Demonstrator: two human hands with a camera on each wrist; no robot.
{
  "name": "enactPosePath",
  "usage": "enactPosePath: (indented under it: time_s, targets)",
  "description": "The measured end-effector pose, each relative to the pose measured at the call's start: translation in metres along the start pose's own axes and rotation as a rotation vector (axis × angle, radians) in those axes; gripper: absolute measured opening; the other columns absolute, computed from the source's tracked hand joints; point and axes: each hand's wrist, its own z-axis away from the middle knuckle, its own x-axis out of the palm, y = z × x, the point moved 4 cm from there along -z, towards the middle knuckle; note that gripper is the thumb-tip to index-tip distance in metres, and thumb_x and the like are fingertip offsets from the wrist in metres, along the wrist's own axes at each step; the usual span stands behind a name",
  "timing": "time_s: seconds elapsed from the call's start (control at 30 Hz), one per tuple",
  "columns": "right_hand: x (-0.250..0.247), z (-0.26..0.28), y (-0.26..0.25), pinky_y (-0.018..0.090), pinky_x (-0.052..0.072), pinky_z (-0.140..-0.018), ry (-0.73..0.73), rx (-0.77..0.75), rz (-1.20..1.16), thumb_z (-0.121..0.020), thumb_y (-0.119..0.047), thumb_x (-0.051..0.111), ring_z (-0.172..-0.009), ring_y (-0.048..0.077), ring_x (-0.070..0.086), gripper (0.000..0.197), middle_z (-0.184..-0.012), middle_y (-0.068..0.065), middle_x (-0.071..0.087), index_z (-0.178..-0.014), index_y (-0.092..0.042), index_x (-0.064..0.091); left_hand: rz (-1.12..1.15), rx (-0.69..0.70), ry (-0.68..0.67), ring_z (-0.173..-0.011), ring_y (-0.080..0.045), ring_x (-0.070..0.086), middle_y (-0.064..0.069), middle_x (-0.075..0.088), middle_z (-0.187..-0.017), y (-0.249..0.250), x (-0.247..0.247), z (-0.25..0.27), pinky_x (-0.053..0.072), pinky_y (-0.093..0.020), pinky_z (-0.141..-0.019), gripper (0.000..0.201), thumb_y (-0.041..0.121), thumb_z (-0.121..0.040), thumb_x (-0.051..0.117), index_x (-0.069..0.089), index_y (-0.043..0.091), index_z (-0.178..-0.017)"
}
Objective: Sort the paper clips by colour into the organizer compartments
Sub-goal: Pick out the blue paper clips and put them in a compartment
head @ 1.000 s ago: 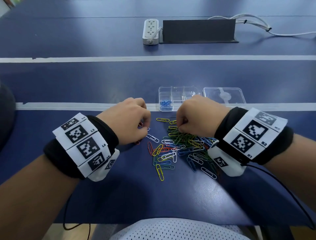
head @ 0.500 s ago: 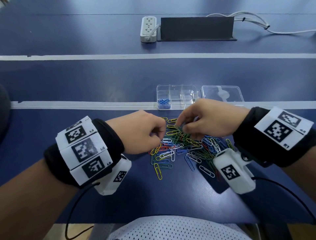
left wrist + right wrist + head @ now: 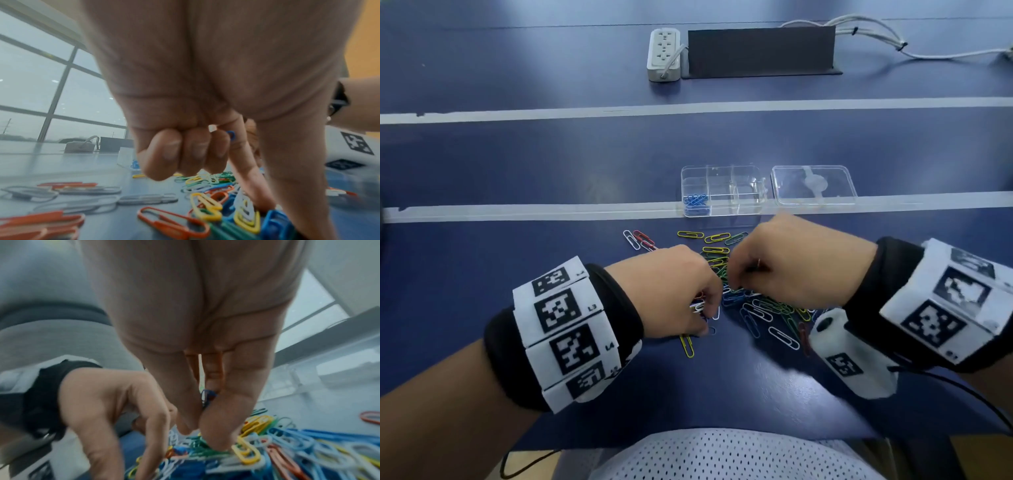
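Note:
A pile of mixed-colour paper clips (image 3: 760, 308) lies on the blue table in front of me. Behind it stands the clear organizer (image 3: 722, 171), with blue clips (image 3: 695, 200) in its near-left compartment. My left hand (image 3: 709, 310) is at the pile's left edge; its curled fingers hold a blue clip (image 3: 231, 135) while the index fingertip (image 3: 264, 206) touches the pile. My right hand (image 3: 732, 279) points down into the pile's far side. It pinches another blue clip (image 3: 207, 395) higher up between thumb and fingers, and the fingertips (image 3: 216, 444) touch green clips.
The organizer's clear lid (image 3: 813, 185) lies to its right. Loose white and red clips (image 3: 640, 240) sit left of the pile, a yellow one (image 3: 687, 346) nearer me. A power strip (image 3: 664, 54), a black stand (image 3: 760, 51) and cables (image 3: 876, 37) are at the far side.
The right hand has dropped from above the pile until its fingertips touch the clips. The left hand has shifted right and nearer me, onto the pile's left edge.

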Motion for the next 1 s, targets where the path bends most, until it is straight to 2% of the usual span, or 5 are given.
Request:
enactPosePath:
  time_s: [0.1, 0.37, 0.6, 0.73, 1.0]
  targets:
    - [0.009, 0.003, -0.008, 0.031, 0.051, -0.074, -0.015, -0.012, 0.143, -0.083, -0.018, 0.054, -0.086, 0.024, 0.062, 0.022, -0.090, 0.002, 0.069, -0.092, -0.025, 0.072, -0.009, -0.025, 0.008, -0.091, -0.011, 0.050, 0.007, 0.059, -0.097, 0.000, -0.001, -0.002, 0.048, -0.034, -0.089, 0.023, 0.042, -0.074, 0.070, 0.067, 0.030, -0.093]
    - [0.011, -0.002, -0.010, 0.035, 0.052, -0.070, -0.027, 0.039, 0.255, -0.083, -0.020, 0.053, -0.084, 0.035, 0.061, 0.013, -0.074, 0.006, 0.041, -0.084, -0.015, 0.066, -0.019, -0.043, 0.019, -0.083, -0.012, 0.047, 0.008, 0.046, -0.082, -0.002, -0.002, -0.001, 0.048, -0.032, -0.084, 0.012, 0.034, -0.077, 0.069, 0.069, 0.028, -0.089]
    - [-0.005, 0.006, 0.003, 0.011, 0.040, -0.054, 0.009, 0.111, -0.049, -0.075, -0.024, 0.063, -0.052, 0.000, 0.051, 0.012, -0.056, -0.012, 0.057, -0.064, -0.027, 0.060, 0.087, -0.006, 0.083, -0.068, -0.004, 0.047, 0.009, 0.054, -0.074, -0.005, -0.007, 0.006, 0.035, -0.011, -0.063, 0.006, 0.028, -0.081, 0.060, 0.064, 0.026, -0.077]
    - [0.002, 0.017, 0.005, 0.019, 0.044, -0.065, -0.055, 0.119, -0.057, -0.076, -0.021, 0.061, -0.055, -0.004, 0.050, 0.021, -0.059, -0.013, 0.057, -0.093, -0.034, 0.062, 0.178, -0.041, 0.117, -0.062, 0.013, 0.048, 0.014, 0.051, -0.062, -0.007, -0.013, 0.007, 0.035, -0.003, -0.057, 0.013, 0.025, -0.085, 0.055, 0.052, 0.030, -0.074]
    - [0.023, 0.021, -0.014, 0.037, 0.052, -0.079, -0.073, 0.080, 0.132, -0.080, -0.020, 0.051, -0.086, 0.030, 0.060, 0.019, -0.088, 0.005, 0.066, -0.089, -0.018, 0.067, 0.226, -0.144, 0.155, -0.065, -0.006, 0.049, 0.008, 0.056, -0.069, -0.016, -0.029, 0.004, 0.038, -0.022, -0.062, 0.025, 0.012, -0.093, 0.037, 0.056, 0.028, -0.098]
